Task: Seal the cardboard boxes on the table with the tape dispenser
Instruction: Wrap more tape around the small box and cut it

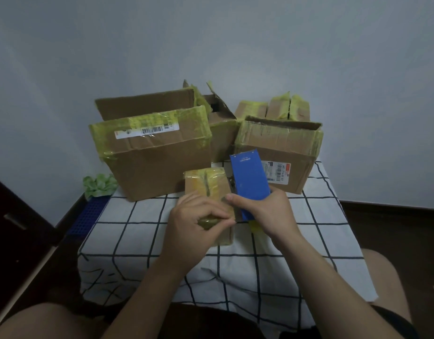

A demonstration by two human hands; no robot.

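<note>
A small cardboard box (pixel 207 183) wrapped in yellowish tape stands on the checked tablecloth (pixel 137 238) in front of me. My left hand (pixel 196 221) lies over its near end and pinches a strip of tape (pixel 208 221) between thumb and fingers. My right hand (pixel 264 211) grips the blue tape dispenser (pixel 250 178), held upright just right of the small box. A bit of yellow tape shows below the dispenser.
Behind stand a large box (pixel 157 152) with open flaps at the left, an open box (pixel 220 133) in the middle, a box (pixel 282 152) at the right, and smaller taped boxes (pixel 277 108) at the back. Green leaves (pixel 99 185) lie at the table's left edge.
</note>
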